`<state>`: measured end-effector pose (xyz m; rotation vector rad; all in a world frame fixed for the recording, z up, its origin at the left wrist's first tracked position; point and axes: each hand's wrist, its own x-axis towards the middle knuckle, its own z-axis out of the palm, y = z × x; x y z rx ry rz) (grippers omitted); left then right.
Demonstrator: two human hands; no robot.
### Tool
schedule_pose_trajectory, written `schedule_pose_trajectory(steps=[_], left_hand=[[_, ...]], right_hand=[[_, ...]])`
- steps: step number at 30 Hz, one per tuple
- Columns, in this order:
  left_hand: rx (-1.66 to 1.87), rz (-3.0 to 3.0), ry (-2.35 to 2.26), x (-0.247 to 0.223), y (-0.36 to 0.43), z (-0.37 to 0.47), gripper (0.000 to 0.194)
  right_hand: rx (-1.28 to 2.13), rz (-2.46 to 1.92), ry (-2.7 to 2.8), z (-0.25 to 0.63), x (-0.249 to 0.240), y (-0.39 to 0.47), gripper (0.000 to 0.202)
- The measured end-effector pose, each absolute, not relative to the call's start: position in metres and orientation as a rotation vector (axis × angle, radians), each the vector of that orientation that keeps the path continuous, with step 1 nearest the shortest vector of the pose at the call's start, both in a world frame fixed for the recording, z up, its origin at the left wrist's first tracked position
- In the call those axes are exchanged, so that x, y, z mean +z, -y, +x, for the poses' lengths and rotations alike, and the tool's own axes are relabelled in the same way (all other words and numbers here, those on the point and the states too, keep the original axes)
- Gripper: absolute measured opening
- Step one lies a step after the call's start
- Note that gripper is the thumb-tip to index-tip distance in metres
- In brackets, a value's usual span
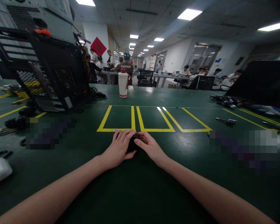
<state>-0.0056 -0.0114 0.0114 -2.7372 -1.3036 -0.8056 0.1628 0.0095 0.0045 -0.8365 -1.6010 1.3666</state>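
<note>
A small black object [131, 145] rests between my two hands on the green table [140, 193], just in front of the yellow tape outlines [156, 130]. My left hand [121, 145] wraps over its left side, with the thumb along its near edge. Curved around the right side, my right hand [150, 145] has its thumb and fingers against the object. Much of the object is hidden by the fingers, so its exact shape cannot be made out.
A black computer case [58, 74] stands at the left. Beyond the tape is a white bottle [123, 84] with a red lid. A metal tool [226, 121] and cables [226, 101] lie at the right. A white object [0, 171] sits at the left edge. People sit farther back.
</note>
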Motion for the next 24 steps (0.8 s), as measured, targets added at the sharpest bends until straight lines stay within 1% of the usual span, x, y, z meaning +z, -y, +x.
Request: schedule_pose_trajectory(steps=[2, 5, 9, 15, 17, 20, 24], left_hand=[[-0.809, -2.742, 1.297, 0.01, 0.011, -0.006, 0.064], [-0.786, -2.76, 1.3, 0.012, 0.012, -0.006, 0.061], [-0.735, -2.773, 1.329, 0.017, 0.015, -0.006, 0.06], [-0.744, -2.779, 1.329, 0.018, 0.015, -0.005, 0.059], [-0.752, -2.778, 1.333, 0.019, 0.015, -0.005, 0.059], [-0.739, -2.788, 1.341, 0.019, 0.016, -0.005, 0.06], [-0.72, -2.789, 1.335, 0.016, 0.014, -0.006, 0.06]], right_hand=[[1.397, -0.854, 1.615, 0.164, 0.005, -0.01, 0.027], [1.475, -0.77, 1.644, 0.166, 0.007, -0.007, 0.025], [1.512, -0.699, 1.631, 0.166, 0.008, 0.0, 0.031], [1.363, -0.755, 1.639, 0.162, 0.007, 0.0, 0.017], [1.331, -0.799, 1.637, 0.162, 0.007, -0.002, 0.021], [1.37, -0.853, 1.652, 0.163, 0.007, -0.005, 0.031], [1.449, -0.763, 1.667, 0.165, 0.006, -0.005, 0.031]])
